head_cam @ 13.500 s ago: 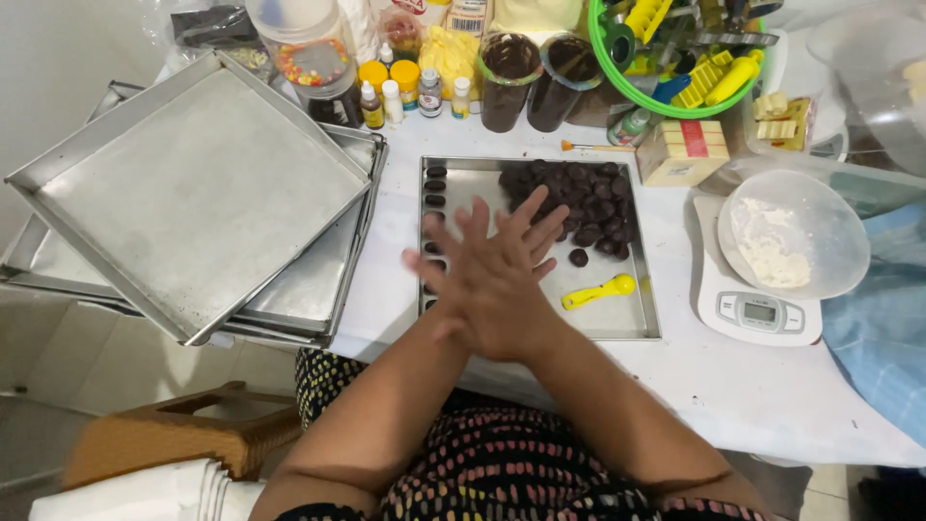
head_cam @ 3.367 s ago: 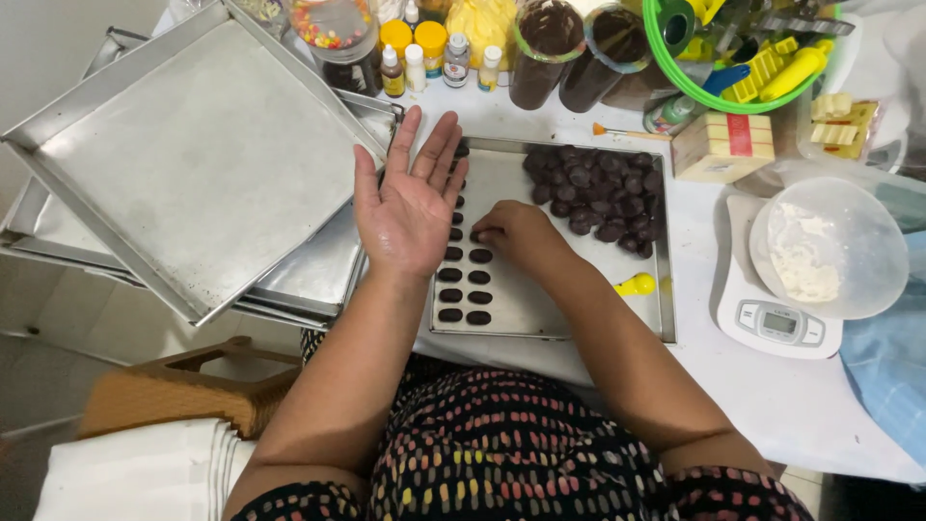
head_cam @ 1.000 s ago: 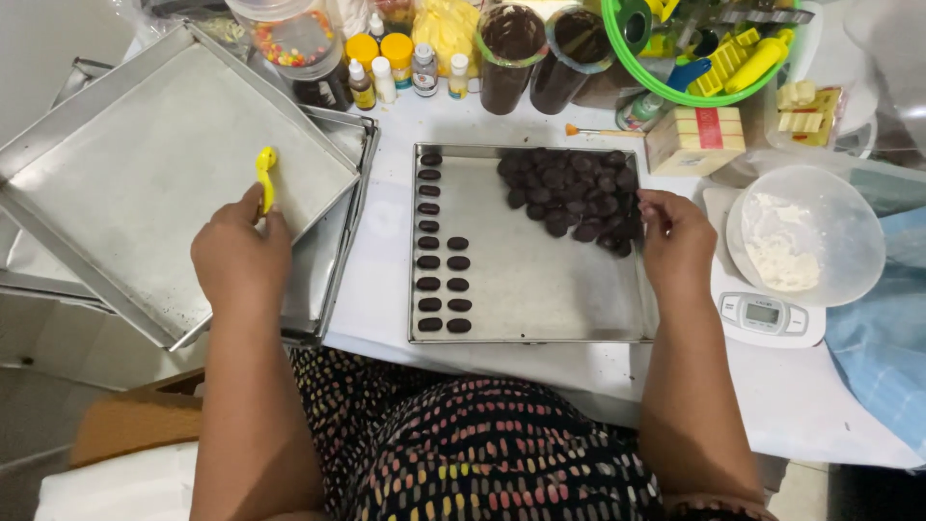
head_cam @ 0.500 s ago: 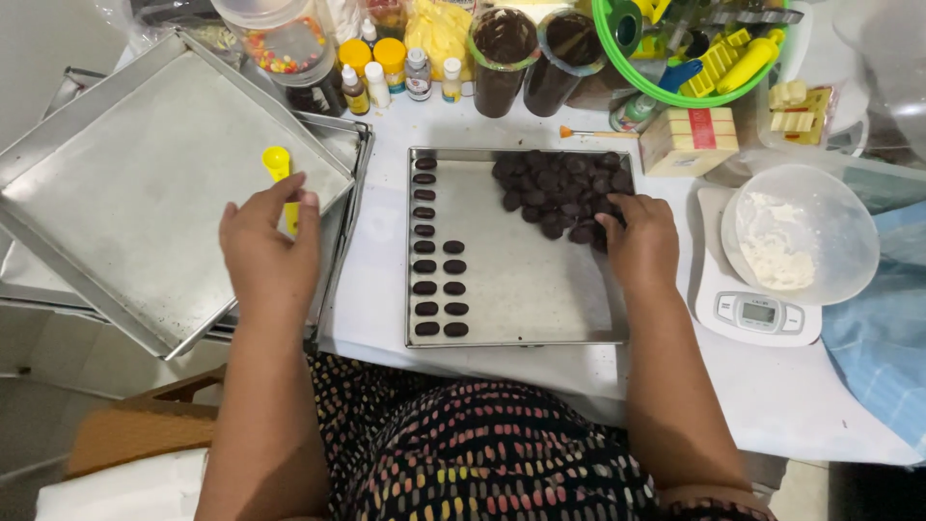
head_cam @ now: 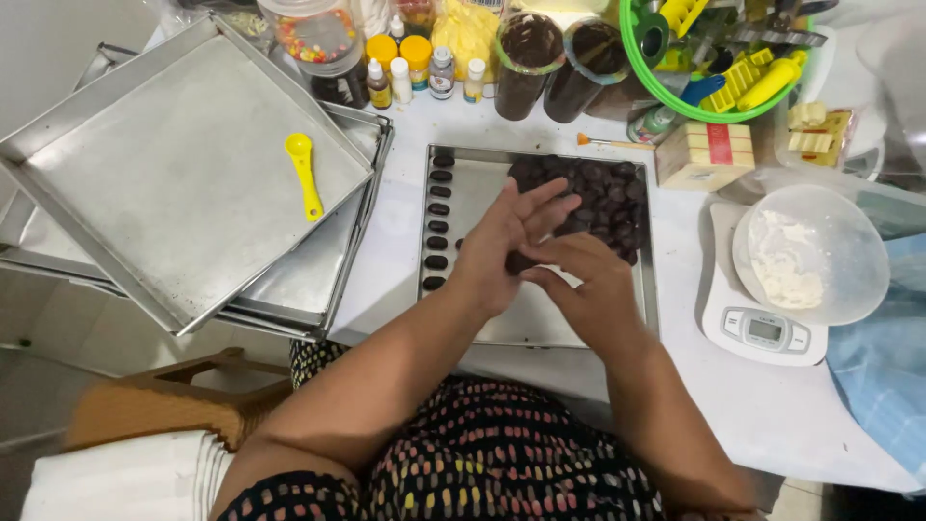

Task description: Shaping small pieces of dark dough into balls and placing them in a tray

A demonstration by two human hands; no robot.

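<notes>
- both hands meet over the baking tray: left hand flat with fingers spread, right hand cupped beneath it, a dark chocolate piece pressed between the palms.
- that piece is small, dark brown and mostly hidden.
- tray holds a heap of dark chocolate lumps at its far right and a column of shaped ovals along its left edge.
- yellow measuring spoon lies in the stacked empty pan to the left.
- clear bowl with white powder sits on a kitchen scale on the table.
</notes>
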